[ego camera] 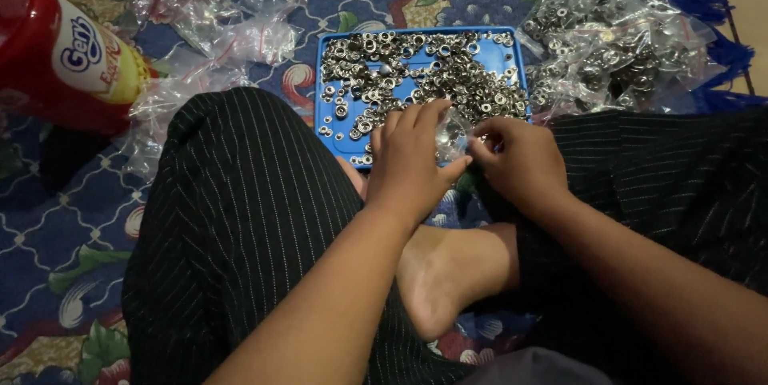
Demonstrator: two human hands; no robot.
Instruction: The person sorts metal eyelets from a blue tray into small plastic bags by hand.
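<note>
While both hands pinch a small clear bag (pixel 453 134) at the blue tray's (pixel 336 138) near edge, left hand (pixel 412 162) and right hand (pixel 516 162) grip its flimsy, slippery, light mouth.

Single head view, looking steeply down, close over lap toward blue tray (pixel 336 138) on carpet (pixel 48 225).

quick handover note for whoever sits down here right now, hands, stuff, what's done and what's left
Left hand: over the near edge of the blue tray, fingers on a small clear plastic bag.
Right hand: pinching the same bag from the other side.
Things: loose metal snap pieces cover the tray; filled clear bags lie in a heap at far right; empty clear bags lie at far left, by a red container.
Done: many bags already filled.
Left: most of the tray's pieces are still loose; how full the held bag is cannot be seen.
</note>
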